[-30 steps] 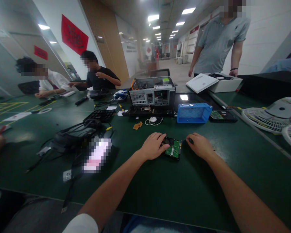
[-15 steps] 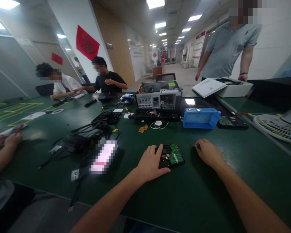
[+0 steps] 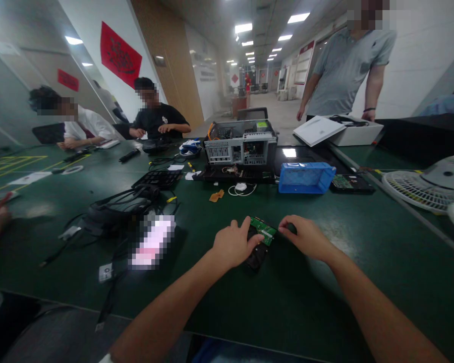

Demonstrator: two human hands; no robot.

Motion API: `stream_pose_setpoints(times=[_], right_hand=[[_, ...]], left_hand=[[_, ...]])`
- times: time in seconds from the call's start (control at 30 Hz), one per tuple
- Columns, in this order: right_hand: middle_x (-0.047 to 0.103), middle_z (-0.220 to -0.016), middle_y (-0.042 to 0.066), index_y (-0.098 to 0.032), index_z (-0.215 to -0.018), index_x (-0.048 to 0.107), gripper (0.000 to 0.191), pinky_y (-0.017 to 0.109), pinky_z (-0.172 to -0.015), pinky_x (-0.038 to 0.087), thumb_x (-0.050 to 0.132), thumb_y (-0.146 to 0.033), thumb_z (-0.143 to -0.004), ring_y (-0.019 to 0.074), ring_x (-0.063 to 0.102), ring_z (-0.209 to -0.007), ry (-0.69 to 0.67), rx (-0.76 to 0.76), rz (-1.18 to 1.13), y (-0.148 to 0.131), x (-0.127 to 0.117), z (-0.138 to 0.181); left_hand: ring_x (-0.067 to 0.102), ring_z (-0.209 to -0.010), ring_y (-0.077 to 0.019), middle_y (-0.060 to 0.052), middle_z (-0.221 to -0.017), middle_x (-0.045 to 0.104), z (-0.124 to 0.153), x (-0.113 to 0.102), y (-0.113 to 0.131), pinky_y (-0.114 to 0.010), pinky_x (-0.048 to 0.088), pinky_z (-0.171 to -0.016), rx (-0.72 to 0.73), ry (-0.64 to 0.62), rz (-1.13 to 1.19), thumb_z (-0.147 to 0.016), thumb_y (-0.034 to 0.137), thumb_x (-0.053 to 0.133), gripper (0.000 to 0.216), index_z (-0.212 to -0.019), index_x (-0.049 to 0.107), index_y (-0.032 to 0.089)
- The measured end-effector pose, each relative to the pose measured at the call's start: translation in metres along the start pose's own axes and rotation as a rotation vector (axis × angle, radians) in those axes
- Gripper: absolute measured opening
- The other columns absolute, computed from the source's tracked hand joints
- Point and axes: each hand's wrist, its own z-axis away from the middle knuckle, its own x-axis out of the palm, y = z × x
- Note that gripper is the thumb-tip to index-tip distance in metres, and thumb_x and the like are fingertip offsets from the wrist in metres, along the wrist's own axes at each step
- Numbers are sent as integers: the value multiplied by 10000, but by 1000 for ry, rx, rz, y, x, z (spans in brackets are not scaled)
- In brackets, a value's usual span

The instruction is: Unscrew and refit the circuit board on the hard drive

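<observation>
A hard drive with a dark casing lies turned at an angle on the green table, its green circuit board facing up. My left hand grips the drive from the left, thumb across the top and fingers along the far side, hiding part of it. Just right of the board, my right hand is closed around a dark-handled screwdriver. Its thin front end points left at the board's right edge; whether it touches cannot be made out.
Beyond the drive stand a blue plastic bin and an opened computer case. A lit phone and a black headset with cables lie left. A fan is at right. Several other people are around the table.
The hard drive has been turned, so its board now points to the far right. My right hand has come left with the screwdriver, up to the board. The view has shifted slightly.
</observation>
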Motion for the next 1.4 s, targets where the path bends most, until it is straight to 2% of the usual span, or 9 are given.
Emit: stream_pose_setpoints(times=[0.07,0.13,0.33,0.6,0.8,0.97,1.17,1.4], right_hand=[[730,-995,35,-244,-972,701,143,306,-773,464,566,-289,-984,212,667,-902,-17,20,-52,-7,4,-3],[737,-972,29,-244,-951,708,134,299,-739,456,582,-287,-970,207,664,-866,-19,60,-73,-10,9,-7],[736,-901,22,-239,-940,728,134,285,-688,439,614,-309,-950,198,651,-790,-56,107,-122,-11,14,-11],[721,-930,28,-231,-940,718,93,282,-753,445,628,-244,-956,200,656,-861,-21,103,-61,-12,24,-28],[688,-939,45,-230,-962,728,69,279,-775,435,660,-243,-962,206,649,-878,-2,72,15,-11,29,-27],[685,-943,53,-222,-956,733,66,285,-784,439,671,-244,-961,209,653,-879,17,86,26,-9,27,-23],[702,-990,56,-226,-942,734,88,305,-819,458,654,-256,-965,221,662,-937,-21,79,-22,-3,24,-21],[707,-986,59,-223,-921,732,74,315,-847,467,666,-244,-948,222,663,-944,-2,76,-38,-6,24,-21]], left_hand=[[698,-979,-312,-156,-1202,658,-13,3,-8,-375,540,-775,14,47,40,-1035,595,386,580,-1472,529,242],[691,-1025,-275,-145,-1295,622,-20,10,-15,-363,545,-828,-9,160,109,-1073,456,364,482,-1463,534,229],[672,-1044,-210,-74,-1176,681,-18,31,-28,-353,552,-953,37,223,365,-1066,295,427,339,-1283,679,229],[702,-1012,-194,-42,-1133,731,-20,31,-30,-364,572,-967,105,216,440,-1017,241,503,311,-1204,752,243],[712,-1037,-197,-29,-1132,758,-19,33,-31,-364,569,-982,148,263,483,-997,235,532,284,-1167,760,241],[714,-1039,-197,-22,-1155,760,-19,33,-27,-372,565,-991,123,241,534,-993,231,542,333,-1293,685,243],[670,-1114,-210,-45,-1212,716,-17,26,-26,-380,537,-1022,231,160,508,-1003,277,554,324,-1283,717,267],[660,-1096,-216,-54,-1185,697,-16,22,-24,-370,541,-996,229,129,458,-1003,355,576,300,-1225,761,275]])
